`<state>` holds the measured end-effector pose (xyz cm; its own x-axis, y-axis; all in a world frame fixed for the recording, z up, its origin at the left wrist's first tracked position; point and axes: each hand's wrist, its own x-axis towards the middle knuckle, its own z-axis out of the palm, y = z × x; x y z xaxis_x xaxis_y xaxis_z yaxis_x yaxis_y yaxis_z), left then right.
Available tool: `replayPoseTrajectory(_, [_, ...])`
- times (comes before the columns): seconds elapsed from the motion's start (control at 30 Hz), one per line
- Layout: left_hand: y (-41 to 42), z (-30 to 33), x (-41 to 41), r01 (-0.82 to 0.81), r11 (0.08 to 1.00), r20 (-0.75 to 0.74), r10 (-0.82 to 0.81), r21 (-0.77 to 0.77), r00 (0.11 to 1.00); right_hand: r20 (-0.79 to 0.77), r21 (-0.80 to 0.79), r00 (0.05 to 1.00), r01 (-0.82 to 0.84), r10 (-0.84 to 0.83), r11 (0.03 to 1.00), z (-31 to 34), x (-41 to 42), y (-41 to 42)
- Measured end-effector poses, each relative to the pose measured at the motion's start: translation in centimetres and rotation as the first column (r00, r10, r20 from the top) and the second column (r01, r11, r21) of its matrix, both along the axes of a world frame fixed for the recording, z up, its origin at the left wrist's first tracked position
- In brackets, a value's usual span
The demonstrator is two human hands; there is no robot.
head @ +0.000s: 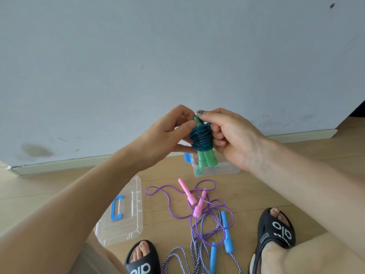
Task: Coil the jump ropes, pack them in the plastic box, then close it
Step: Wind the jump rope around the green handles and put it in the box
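My left hand (169, 133) and right hand (227, 133) both grip the green rope (200, 140) above the box (227, 171); the springy, light cord could unwind, so I'd pinch across the coil, not the handles.

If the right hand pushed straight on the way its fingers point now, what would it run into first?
The right hand points leftward, its fingers already curled round the green jump rope bundle. Beyond that, the first thing in line looks like the left hand, gripping the same bundle from the opposite side, though depth is hard to judge.
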<state>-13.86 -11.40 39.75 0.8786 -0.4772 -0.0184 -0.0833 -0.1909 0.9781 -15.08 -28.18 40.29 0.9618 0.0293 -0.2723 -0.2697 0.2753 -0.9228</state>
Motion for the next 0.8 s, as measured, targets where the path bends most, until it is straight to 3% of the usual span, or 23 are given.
replayPoseTrajectory(0.13, [0.1, 0.0, 0.2, -0.02, 0.999, -0.047, 0.018, -0.042, 0.999, 0.014, 0.021, 1.0, -0.02, 0.02, 1.0, 0.2, 0.0, -0.1])
replayPoseTrajectory(0.47, [-0.6, -0.2, 0.3, -0.1, 0.986, 0.116, 0.084, 0.135, 0.99, -0.026, -0.017, 0.999, -0.047, 0.046, 0.999, -0.4, 0.1, 0.0])
replayPoseTrajectory(0.67, [-0.7, -0.4, 0.6, -0.221, 0.956, 0.158, 0.191, 0.194, 0.969, 0.062, -0.19, 0.993, -0.089, 0.103, 0.978, -0.4, -0.1, 0.4])
replayPoseTrajectory(0.8, [-0.7, -0.2, 1.2, -0.322, 0.939, 0.132, 0.306, 0.118, 0.943, 0.035, -0.373, 0.976, -0.185, 0.213, 0.909, -0.7, -0.2, 0.7])
